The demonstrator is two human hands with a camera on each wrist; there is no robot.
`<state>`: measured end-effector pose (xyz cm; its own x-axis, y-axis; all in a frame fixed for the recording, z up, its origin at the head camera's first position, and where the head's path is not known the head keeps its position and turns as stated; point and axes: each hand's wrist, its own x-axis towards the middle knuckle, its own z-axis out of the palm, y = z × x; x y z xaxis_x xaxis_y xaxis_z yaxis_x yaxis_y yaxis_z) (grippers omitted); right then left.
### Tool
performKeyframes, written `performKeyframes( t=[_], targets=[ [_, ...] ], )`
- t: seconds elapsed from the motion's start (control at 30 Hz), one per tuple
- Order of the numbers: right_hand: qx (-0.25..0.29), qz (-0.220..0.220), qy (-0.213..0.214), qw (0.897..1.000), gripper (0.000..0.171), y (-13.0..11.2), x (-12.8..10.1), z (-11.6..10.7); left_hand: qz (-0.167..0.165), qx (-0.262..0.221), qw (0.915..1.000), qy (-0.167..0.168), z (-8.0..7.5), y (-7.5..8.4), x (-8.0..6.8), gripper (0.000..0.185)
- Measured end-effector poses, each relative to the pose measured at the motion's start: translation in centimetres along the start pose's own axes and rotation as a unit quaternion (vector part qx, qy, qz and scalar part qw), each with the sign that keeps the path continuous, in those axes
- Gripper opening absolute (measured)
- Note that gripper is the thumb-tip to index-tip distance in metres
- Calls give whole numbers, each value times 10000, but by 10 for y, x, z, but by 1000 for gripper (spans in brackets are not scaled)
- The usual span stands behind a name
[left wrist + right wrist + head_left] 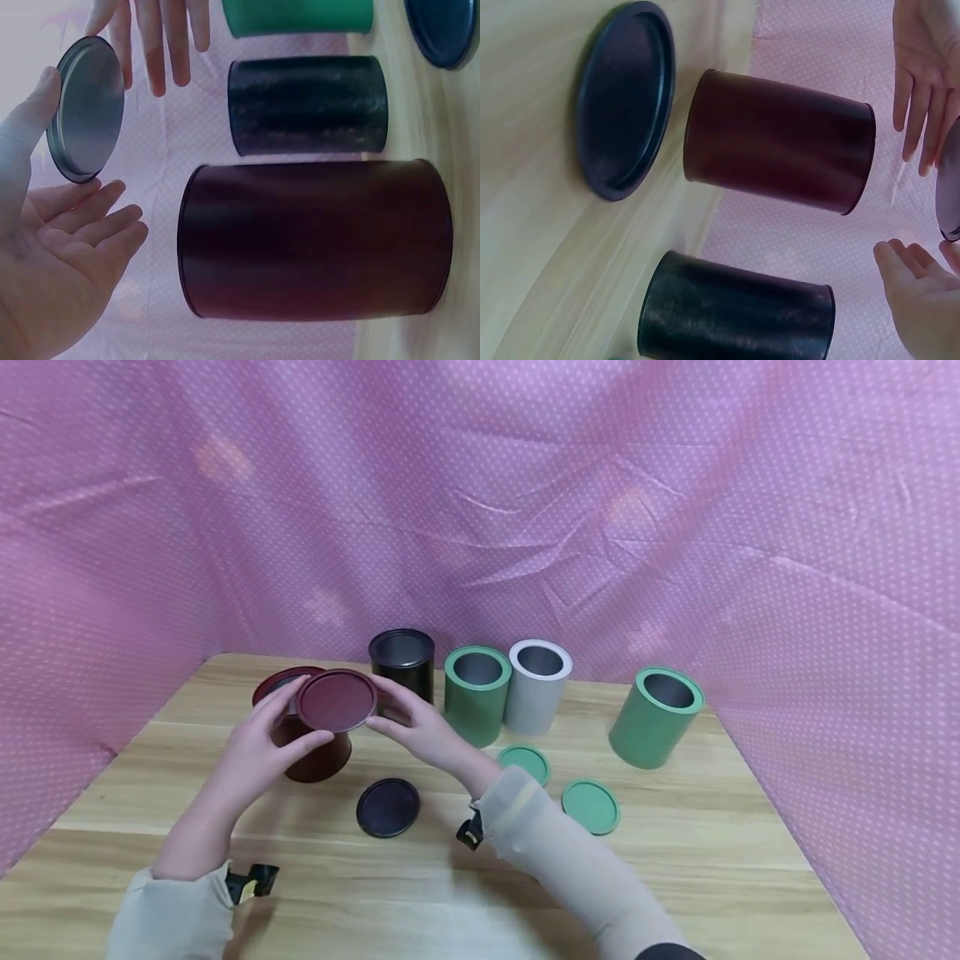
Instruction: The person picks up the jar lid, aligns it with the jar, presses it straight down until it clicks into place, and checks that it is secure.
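A round dark red lid [337, 701] is held up, tilted, between both hands in the head view. My left hand [258, 747] grips its left edge with thumb and fingers. At its right edge my right hand [423, 727] has thumb and fingertips on the rim. Beneath and behind the lid stands a dark red can [318, 760], upright and uncovered, partly hidden by the left hand. The left wrist view shows the lid's grey underside [94, 105], apart from the can [315, 240]. Only an edge of the lid [950, 180] enters the right wrist view.
Behind my right hand stands an open black can [405, 664]. Farther right are a green can [476, 710], a white can [534, 702] and another green can [652, 727]. A black lid [387, 807] and two green lids [591, 807] lie on the wooden table [360, 902].
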<state>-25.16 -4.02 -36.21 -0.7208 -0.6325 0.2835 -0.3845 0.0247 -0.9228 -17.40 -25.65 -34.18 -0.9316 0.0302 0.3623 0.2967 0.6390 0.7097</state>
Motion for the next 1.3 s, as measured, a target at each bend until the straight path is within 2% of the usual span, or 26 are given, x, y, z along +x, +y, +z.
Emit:
performKeyframes(
  t=[0.17, 0.53, 0.87, 1.07, 1.3],
  targets=[
    [-179, 68, 40, 9998, 58, -1, 10, 7, 9, 43, 10000, 74, -8, -7, 2, 76],
    [-336, 389, 134, 9986, 58, 6, 32, 19, -365, -189, 9990, -180, -24, -33, 11, 77],
    [-441, 352, 133, 9983, 57, 10, 53, 26, -300, -191, 9989, -309, -35, -48, 25, 77],
    [-400, 512, 192, 9977, 59, 16, 57, 30, -508, -221, 9976, -408, -35, -57, 27, 79],
    [-323, 567, 163, 9977, 58, 22, 61, 39, -560, -636, 9957, -380, -32, -70, 25, 77]
  ],
)
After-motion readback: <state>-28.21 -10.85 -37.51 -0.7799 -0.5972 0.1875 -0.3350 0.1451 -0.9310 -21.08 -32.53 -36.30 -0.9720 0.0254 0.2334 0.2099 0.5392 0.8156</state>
